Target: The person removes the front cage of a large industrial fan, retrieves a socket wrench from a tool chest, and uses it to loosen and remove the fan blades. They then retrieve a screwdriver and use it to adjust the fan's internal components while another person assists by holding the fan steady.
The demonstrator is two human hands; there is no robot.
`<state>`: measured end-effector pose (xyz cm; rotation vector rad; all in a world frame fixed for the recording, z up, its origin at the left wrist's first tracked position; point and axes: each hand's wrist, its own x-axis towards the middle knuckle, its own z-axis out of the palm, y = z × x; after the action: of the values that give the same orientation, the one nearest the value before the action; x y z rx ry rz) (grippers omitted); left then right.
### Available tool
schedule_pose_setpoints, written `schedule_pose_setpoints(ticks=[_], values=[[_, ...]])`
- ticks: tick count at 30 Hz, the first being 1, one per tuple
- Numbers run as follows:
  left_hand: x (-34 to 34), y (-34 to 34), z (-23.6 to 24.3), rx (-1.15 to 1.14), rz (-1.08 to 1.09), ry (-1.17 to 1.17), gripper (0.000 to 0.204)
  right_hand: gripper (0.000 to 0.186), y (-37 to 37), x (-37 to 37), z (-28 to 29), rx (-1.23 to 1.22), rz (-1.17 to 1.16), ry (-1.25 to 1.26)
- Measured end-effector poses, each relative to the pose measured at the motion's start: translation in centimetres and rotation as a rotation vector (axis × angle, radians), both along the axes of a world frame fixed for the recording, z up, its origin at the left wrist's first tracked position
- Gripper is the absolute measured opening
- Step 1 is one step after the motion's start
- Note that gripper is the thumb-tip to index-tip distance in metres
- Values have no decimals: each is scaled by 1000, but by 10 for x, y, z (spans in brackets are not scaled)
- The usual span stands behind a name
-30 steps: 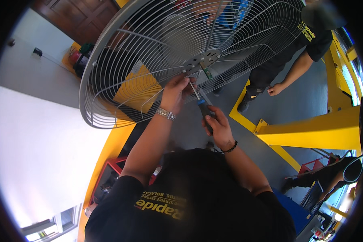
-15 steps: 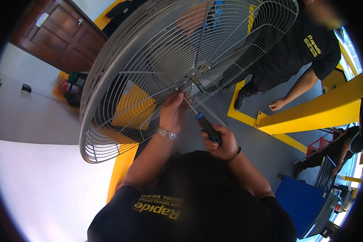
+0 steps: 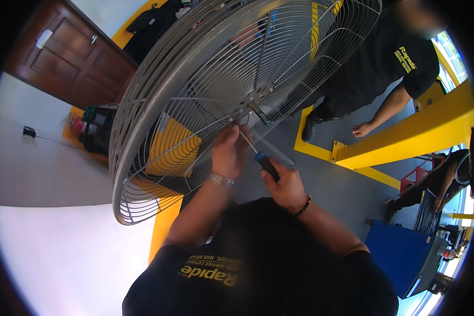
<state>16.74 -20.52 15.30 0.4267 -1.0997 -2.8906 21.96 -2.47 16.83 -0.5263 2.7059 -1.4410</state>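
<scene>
A large grey wire-guarded fan (image 3: pixel 162 87) stands tilted in front of me, with a metal hub plate (image 3: pixel 260 95) at its centre. My right hand (image 3: pixel 288 188) is wrapped round the dark, blue-collared handle of a screwdriver (image 3: pixel 267 164). Its thin shaft slants up and left toward the lower edge of the hub. At that spot my left hand (image 3: pixel 227 152) has thumb and fingers pinched beside the tip; whatever they grip is hidden. A small rectangular dark-green tag (image 3: pixel 258 112) sticks out from the hub just right of my fingers.
A co-worker (image 3: pixel 376 68) stands beyond the fan on the right, near a yellow post (image 3: pixel 405 139) with a floor-level base. Farther right, another person bends by a blue cabinet (image 3: pixel 397 255). At left are a brown door (image 3: pixel 71 52) and a red-and-black machine (image 3: pixel 97 129).
My right hand has turned on the screwdriver handle, its back now facing up. The left hand stays pinched at the hub. The whole view has shifted slightly.
</scene>
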Motion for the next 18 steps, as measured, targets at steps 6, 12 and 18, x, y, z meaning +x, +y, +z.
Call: schedule_pose_setpoints(ticks=[6, 12, 18], values=[[11, 16, -5, 146, -60, -9, 26, 34, -3, 11, 36, 211, -195, 238], [33, 17, 0, 70, -281, -31, 24, 36, 5, 19, 27, 286, -155, 478], [39, 17, 15, -21, -451, -24, 25, 38, 6, 27, 27, 195, -153, 511]])
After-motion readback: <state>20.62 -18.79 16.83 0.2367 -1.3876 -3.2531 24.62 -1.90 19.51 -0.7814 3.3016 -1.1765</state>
